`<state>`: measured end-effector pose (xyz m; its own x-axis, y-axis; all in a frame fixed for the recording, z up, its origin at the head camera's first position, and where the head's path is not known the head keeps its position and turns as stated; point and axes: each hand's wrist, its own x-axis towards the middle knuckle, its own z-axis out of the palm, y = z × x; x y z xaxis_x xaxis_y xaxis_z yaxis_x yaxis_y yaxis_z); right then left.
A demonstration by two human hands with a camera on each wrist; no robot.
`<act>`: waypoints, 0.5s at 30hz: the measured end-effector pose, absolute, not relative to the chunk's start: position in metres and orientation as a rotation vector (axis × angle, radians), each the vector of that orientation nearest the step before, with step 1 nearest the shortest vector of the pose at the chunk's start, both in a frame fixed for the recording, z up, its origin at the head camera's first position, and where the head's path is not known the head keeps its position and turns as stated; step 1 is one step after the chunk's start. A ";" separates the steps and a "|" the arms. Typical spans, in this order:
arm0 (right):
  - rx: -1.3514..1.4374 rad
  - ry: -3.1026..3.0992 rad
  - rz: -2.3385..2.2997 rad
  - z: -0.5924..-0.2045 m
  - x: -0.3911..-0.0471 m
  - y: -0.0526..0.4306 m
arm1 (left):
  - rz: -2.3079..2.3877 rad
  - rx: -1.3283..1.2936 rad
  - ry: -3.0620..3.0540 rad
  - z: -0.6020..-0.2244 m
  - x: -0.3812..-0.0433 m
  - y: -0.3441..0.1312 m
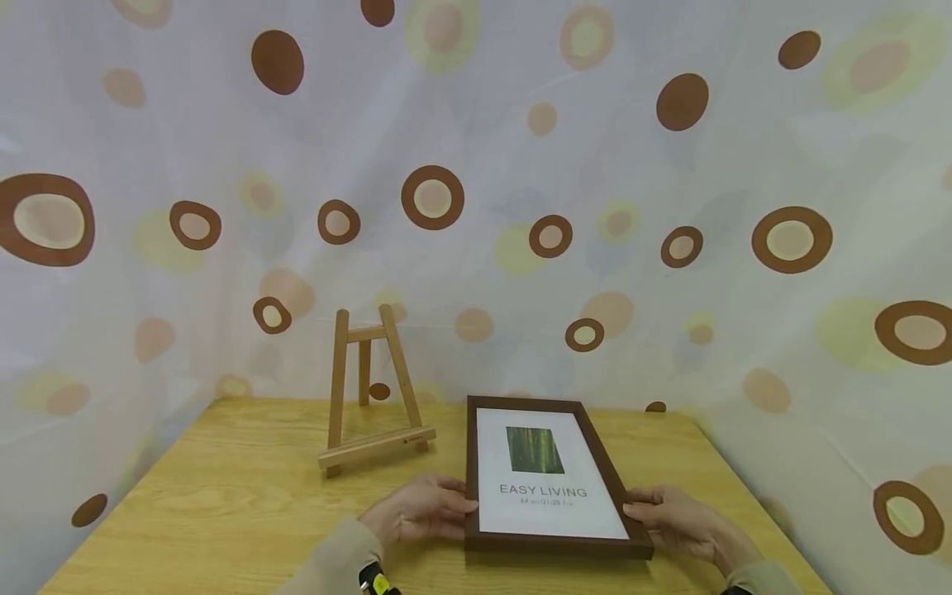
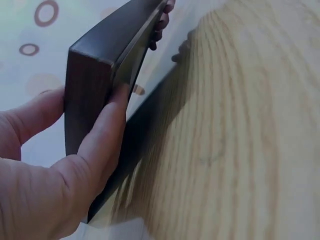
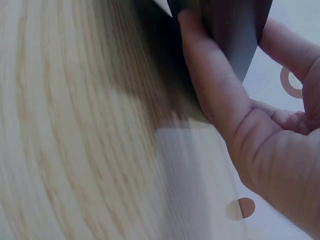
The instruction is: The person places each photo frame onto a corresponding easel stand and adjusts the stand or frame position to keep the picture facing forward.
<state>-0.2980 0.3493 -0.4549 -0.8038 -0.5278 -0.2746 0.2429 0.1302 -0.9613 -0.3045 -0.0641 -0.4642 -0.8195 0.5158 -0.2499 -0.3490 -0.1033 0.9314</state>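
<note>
Nearest, on the near side of the easel (image 1: pixel 364 376), the left sleeve (image 1: pixel 338 558) ends at a black band (image 1: pixel 375 578) with a yellow patch; the right sleeve (image 1: pixel 766 577) is well to the easel's right. Beyond them, both to the right of the easel and nearer than it, the left hand (image 1: pixel 424 511) and the right hand (image 1: pixel 680 521) hold the frame (image 1: pixel 541 481) by its opposite long sides, thumbs on the front side, fingers underneath. The frame is just to the easel's right, face up, its long axis running away from the person; its print, EASY LIVING below a dark green picture, reads upright from the person's side. The left wrist view shows what the head view hides: the frame's back, fingers against it, and a gap between its near edge and the table (image 1: pixel 245 463). The right wrist view shows that hand's fingers passing under the frame, though the frame is cut off there, and whether its far end touches the table I cannot tell. The easel itself stands upright, its ledge toward the person, and behind it hangs a curtain (image 1: pixel 491 281) printed with brown rings and spots.
</note>
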 end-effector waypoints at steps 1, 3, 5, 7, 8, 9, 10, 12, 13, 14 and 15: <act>-0.278 1.835 -1.736 -0.456 -0.298 0.349 | 1.958 0.192 1.603 -0.464 -0.304 -0.064; -0.286 1.834 -1.733 -0.457 -0.297 0.349 | 1.940 0.203 1.590 -0.464 -0.303 -0.065; -0.290 1.858 -1.729 -0.458 -0.296 0.348 | 1.933 0.217 1.579 -0.465 -0.302 -0.066; -0.293 1.884 -1.714 -0.459 -0.294 0.348 | 1.932 0.231 1.558 -0.466 -0.301 -0.068; -0.292 1.893 -1.702 -0.459 -0.293 0.347 | 1.936 0.239 1.533 -0.467 -0.301 -0.069; -0.295 1.892 -1.700 -0.460 -0.293 0.347 | 1.939 0.254 1.509 -0.467 -0.301 -0.070; -0.306 1.885 -1.707 -0.460 -0.292 0.347 | 1.941 0.272 1.483 -0.467 -0.301 -0.071; -0.336 1.858 -1.719 -0.460 -0.292 0.345 | 1.939 0.302 1.430 -0.467 -0.300 -0.073; -0.352 1.840 -1.724 -0.460 -0.293 0.344 | 1.937 0.316 1.402 -0.466 -0.300 -0.074; -0.375 1.814 -1.739 -0.460 -0.293 0.343 | 1.932 0.334 1.385 -0.466 -0.300 -0.076; -0.395 1.793 -1.755 -0.459 -0.293 0.343 | 1.924 0.350 1.380 -0.466 -0.300 -0.077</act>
